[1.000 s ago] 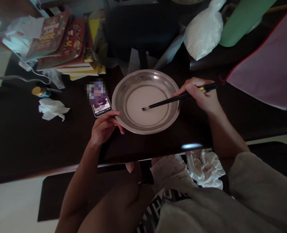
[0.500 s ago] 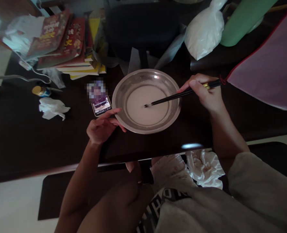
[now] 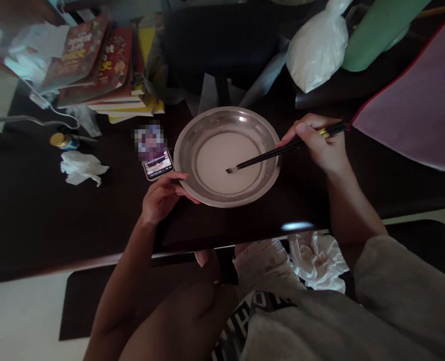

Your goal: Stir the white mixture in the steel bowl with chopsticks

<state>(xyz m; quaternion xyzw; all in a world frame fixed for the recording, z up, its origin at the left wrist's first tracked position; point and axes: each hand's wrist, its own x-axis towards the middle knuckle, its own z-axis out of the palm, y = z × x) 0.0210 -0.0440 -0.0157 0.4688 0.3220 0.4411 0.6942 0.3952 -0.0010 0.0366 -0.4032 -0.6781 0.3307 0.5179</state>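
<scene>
A wide stainless-steel bowl (image 3: 188, 130) stands on the dark table, holding a milky white liquid (image 3: 214, 160). My left hand (image 3: 162, 196) grips its near left rim, one finger over the edge and the others below it. In my right hand (image 3: 318, 140), closed at the bowl's right side, is a pair of black chopsticks (image 3: 269, 154) with gold bands. They slant down leftward, their tips at the liquid near the middle of the bowl. How deep the tips reach, I cannot tell.
Left of the bowl lies a lit phone (image 3: 158, 165). Farther left are a crumpled tissue (image 3: 83, 168) and a gold-lidded jar (image 3: 62, 141). Books (image 3: 113, 65) are stacked behind. A bag of white powder (image 3: 316, 50), a green cylinder (image 3: 380, 35) and a pink cloth cover (image 3: 418, 100) occupy the right.
The chopstick tips have shifted slightly right and toward me in the liquid. My left hand has moved a little right along the rim. The bowl stays in place.
</scene>
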